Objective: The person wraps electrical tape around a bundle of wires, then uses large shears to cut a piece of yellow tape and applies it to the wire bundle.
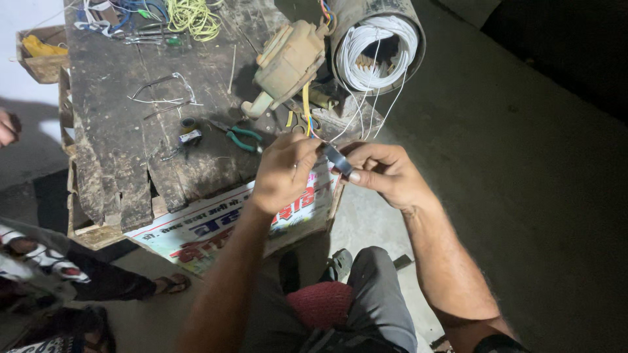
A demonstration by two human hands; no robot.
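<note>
We see both hands meeting over the front right corner of the bench [118, 131]. Left hand [282, 173] pinched shut on the wires [307, 117], a yellow one among them, which run up toward the motor part [288, 62] near the bench's back right area. Right hand [383, 173] clamped on the tape roll [337, 158], dark, held between thumb and fingers, touching the wire ends just beside the left fingertips. Drum [376, 42] at the back right corner, lying on its side, open mouth facing us, white wire [376, 55] coiled inside, a few strands trailing down toward the hands. Pliers [242, 137] with green handles lie near the front edge, just left of the left hand, not touched. Small tape roll [188, 124] and a clip beside it further left. Bent wire loop [163, 95] mid-bench. Yellow-green wire bundle [193, 16] at the back edge, blue and white cords at the back left corner. Printed board [216, 225] leans under the front edge. Our knees and a red cloth [320, 304] below. Another person's foot in a sandal [171, 282] at the lower left, well apart.
</note>
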